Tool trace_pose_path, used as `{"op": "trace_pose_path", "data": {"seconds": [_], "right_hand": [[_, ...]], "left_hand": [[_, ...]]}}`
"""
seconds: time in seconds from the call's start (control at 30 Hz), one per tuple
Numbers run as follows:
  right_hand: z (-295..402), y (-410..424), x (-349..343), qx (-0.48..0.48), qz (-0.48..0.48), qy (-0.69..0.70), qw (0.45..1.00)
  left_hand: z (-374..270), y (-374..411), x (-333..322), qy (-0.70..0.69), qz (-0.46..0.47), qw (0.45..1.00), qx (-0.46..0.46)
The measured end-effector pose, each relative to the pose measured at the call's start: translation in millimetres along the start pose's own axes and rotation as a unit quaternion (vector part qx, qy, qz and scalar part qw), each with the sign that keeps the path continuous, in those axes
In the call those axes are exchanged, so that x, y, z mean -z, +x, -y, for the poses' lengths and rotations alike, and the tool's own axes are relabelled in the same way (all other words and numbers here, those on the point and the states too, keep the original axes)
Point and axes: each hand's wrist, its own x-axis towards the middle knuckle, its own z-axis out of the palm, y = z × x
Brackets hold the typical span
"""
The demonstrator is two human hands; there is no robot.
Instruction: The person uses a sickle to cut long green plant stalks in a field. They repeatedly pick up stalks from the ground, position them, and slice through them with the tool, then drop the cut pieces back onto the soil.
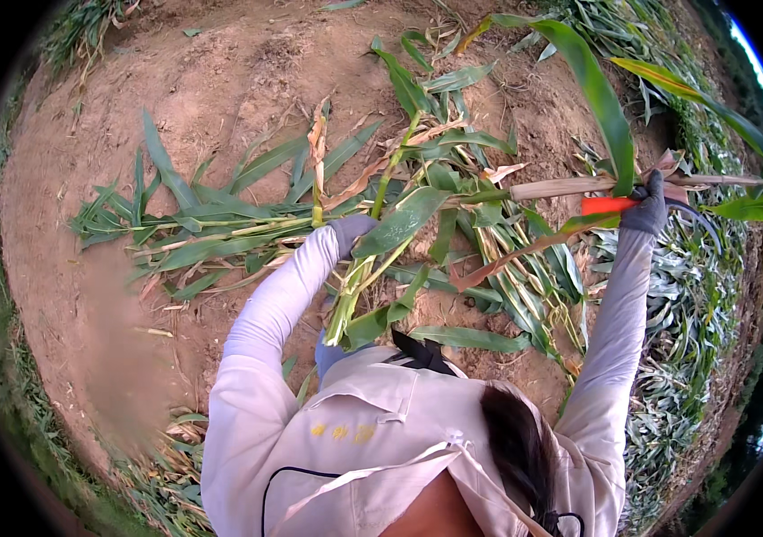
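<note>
My left hand [352, 235], in a grey glove, is closed around a bunch of green maize stalks [353, 290] whose cut ends point toward my body. At the right, my gloved right hand [648, 207] grips a sickle with a red-orange handle [606, 205]; its curved blade [700, 221] extends beyond the hand. A dry, pale maize stalk [559, 188] with long green leaves lies across by that hand; whether the fingers also hold it, I cannot tell. Cut maize plants [240, 228] lie on the soil left of my left hand, and more leafy stalks [522, 288] lie between my arms.
Bare reddish-brown soil [207, 87] spreads ahead and to the left. A long heap of maize leaves [683, 335] runs along the right side. Further piles of plants lie at the upper left [82, 33] and lower left [166, 480].
</note>
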Motion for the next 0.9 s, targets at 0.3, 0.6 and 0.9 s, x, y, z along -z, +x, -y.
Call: {"op": "trace_pose_path", "data": {"seconds": [0.3,0.6,0.9], "right_hand": [[-45.9,73.7,116.1,0.047,-0.205,-0.093,0.973],[-77.1,124.0,248.1,-0.221,-0.236,-0.156,0.933],[-134.0,-14.7,-34.9,-0.314,0.099,0.103,0.939]], "left_hand": [[-25.2,-161.3,44.3,0.145,0.086,0.962,0.215],[-144.3,-301.2,36.3,-0.18,-0.307,0.87,0.341],[-156.0,-278.1,45.1,0.086,-0.329,0.803,0.49]]}}
